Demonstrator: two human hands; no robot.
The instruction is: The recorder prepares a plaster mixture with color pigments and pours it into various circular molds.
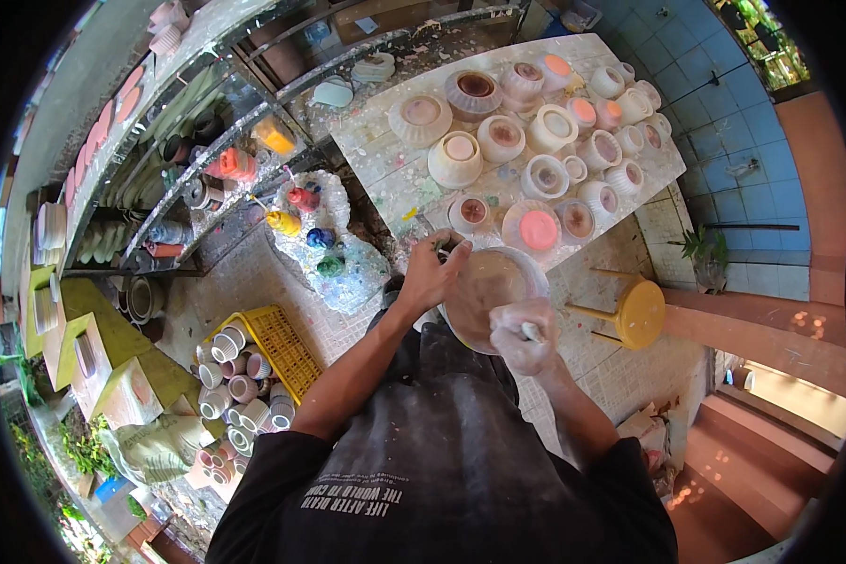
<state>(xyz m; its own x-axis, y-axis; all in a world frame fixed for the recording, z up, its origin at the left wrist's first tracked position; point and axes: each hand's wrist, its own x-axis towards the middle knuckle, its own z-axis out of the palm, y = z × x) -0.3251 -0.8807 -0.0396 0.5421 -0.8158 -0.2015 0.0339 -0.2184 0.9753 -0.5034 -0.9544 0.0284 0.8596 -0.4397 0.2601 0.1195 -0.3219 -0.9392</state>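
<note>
two hands on one round bowl (pixel 484 277), bowl sits between the torso and the near edge of the white table (pixel 371 150), likely kept close to the body so both arms reach it bent. left hand (pixel 430 279) at the bowl's upper left rim, thumb along the rim, fingers curled; looks like a steadying hold, but whether it really clamps, cannot tell. right hand (pixel 526 340) closed into a fist over the lower right rim, dusted pale; a pale tip shows in the fist, tool end or finger, cannot tell. hands on opposite sides, probably so one braces while the other pushes. what supports the bowl from below is hidden.

many pots and moulds stand on the table, e.g. one with a pink disc (pixel 538 228), spaced mostly apart, perhaps so each can be lifted alone. paint bottles, red (pixel 303 199) and blue (pixel 321 238) among them, sit on a spattered white slab (pixel 359 282) left of the bowl, presumably to catch drips. ribbed pots (pixel 242 388) heaped beside a yellow crate (pixel 280 352), looks like bulk storage. yellow stool (pixel 639 313) to the right, near the table.
</note>
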